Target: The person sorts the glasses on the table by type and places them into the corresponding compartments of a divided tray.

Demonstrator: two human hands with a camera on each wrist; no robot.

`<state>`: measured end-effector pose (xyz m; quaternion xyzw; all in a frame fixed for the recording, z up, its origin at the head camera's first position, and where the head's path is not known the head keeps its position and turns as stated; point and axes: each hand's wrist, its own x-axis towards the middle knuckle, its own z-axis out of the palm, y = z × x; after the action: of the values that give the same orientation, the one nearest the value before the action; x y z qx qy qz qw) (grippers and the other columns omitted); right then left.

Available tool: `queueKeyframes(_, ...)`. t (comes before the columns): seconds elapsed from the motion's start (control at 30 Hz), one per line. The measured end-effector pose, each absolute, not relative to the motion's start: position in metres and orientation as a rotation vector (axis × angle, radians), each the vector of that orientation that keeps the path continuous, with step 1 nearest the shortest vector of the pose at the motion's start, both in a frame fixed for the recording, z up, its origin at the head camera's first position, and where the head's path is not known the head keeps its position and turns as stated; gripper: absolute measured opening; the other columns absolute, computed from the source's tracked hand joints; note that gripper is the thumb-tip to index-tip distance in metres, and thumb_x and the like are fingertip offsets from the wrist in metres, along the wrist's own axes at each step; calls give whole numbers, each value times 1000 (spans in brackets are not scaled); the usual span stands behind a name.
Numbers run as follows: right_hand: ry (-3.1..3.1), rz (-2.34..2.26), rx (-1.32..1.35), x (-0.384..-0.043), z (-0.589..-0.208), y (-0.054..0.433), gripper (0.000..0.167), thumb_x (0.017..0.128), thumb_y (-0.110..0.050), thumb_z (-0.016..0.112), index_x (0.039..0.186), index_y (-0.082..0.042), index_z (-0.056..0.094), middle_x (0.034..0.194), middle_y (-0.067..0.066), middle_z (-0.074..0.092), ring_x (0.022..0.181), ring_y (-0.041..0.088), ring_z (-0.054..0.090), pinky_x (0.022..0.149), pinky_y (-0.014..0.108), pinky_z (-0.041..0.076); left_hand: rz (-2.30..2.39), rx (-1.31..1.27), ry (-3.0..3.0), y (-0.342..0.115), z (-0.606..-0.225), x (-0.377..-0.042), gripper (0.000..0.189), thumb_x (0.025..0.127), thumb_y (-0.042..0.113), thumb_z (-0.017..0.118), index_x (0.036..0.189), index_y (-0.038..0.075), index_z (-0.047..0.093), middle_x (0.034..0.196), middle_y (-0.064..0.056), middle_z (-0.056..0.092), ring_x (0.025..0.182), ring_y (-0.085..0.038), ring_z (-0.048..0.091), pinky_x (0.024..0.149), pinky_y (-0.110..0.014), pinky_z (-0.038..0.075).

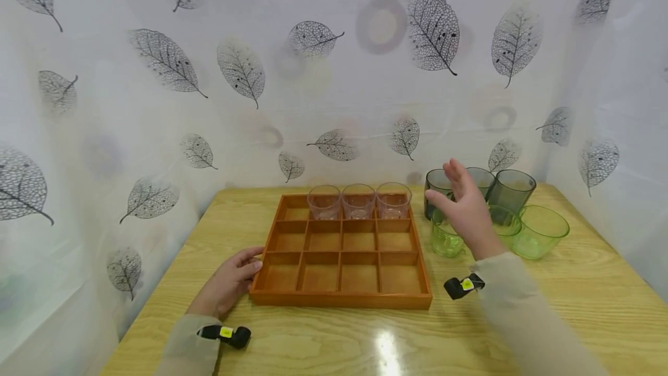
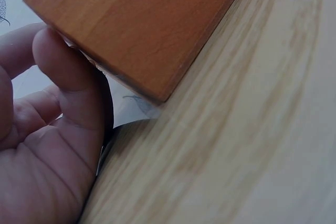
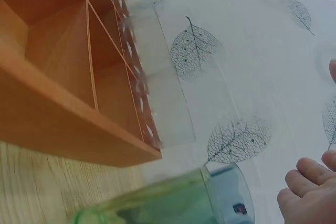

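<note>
- Wooden and divided into twelve compartments, the tray (image 1: 341,300) sits flat on the desk (image 1: 313,344), in front of the person.
- Three clear cups (image 1: 358,205) stand side by side in the back row, filling every compartment there but the leftmost; care is due not to jog them with a sleeve.
- Left of the tray, the left hand (image 1: 229,280) touches the side wall with relaxed fingers. How firmly it presses I cannot tell; light, even contact would be enough to steady the wood without pushing it askew.
- Fingers upright and thumb spread well away, the right hand (image 1: 467,213) holds nothing. It hovers over the cups right of the tray, and the right wrist view shows it apart from them.
- Three green cups (image 1: 540,234) stand in front, with three dark grey cups (image 1: 514,190) behind; the groups are close-packed, and the hand partly hides some.
- For a clean grasp, that thumb-to-finger gap should suit a cup's width; coming down from above would disturb the neighbours least.
- Smooth, see-through walls may be slippery, so a snug but gentle pinch and a straight lift seem wise, clear of the tray's right wall.
</note>
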<state>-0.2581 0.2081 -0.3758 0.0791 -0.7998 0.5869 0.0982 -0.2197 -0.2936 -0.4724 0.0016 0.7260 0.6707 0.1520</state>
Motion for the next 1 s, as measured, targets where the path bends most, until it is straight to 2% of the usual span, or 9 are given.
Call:
queueKeyframes(0.37,-2410,1600,235,-238,-371,249,93,98,-36,69,164,-26,4,168,2,16,153,25,14,120,51,13,1926,-5,2086,-294,-472,-218,55,107,16,52,155,0,31,114,-9,54,85,-16,55,68,-26,48)
queueKeyframes(0.53,-2444,1545,193,-230,-371,271,92,99,-38,67,164,-30,2,168,1,13,153,28,11,119,54,11,1924,-2,2087,-294,-471,-217,55,108,17,52,156,0,31,115,-9,55,87,-17,56,69,-27,48)
queueKeyframes(0.77,-2479,1497,129,-219,-376,301,93,101,-36,64,163,-29,-4,169,1,8,153,32,6,119,54,7,1928,12,2083,-295,-473,-218,57,107,18,53,156,0,31,115,-9,54,86,-16,56,69,-26,48)
queueKeyframes(0.9,-2486,1454,109,-212,-380,317,91,102,-34,63,163,-28,-5,169,0,7,153,30,3,121,35,5,1923,22,2090,-295,-474,-218,57,107,18,53,156,0,30,116,-10,53,87,-16,56,69,-26,48)
queueKeyframes(1.0,-2470,1434,81,-207,-385,329,90,102,-32,62,163,-28,-3,169,-1,8,153,26,2,115,15,9,1922,23,2093,-295,-474,-219,56,107,18,53,156,0,30,116,-11,54,87,-16,56,69,-26,49)
